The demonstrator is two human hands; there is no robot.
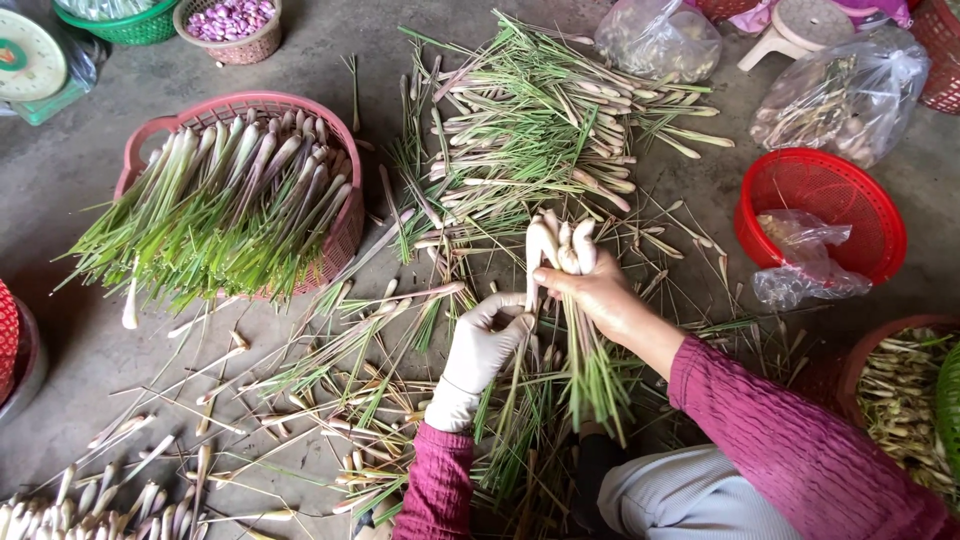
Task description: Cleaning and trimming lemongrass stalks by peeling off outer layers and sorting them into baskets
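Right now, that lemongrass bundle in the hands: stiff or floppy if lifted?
The lemongrass bundle probably stays stiff at its thick pale bases above the right hand. The thin green tips below likely droop and splay. Loose stalks could slip; the gloved left hand steadies them.

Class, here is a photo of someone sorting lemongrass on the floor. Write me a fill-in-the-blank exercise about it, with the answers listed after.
1. The left hand wears a white ____.
2. The right hand grips a bundle of lemongrass with the pale ends pointing ____ from the person.
3. The pink basket is filled with ____ stalks.
4. The red basket holds a crumpled plastic ____.

Missing words: glove; away; lemongrass; bag
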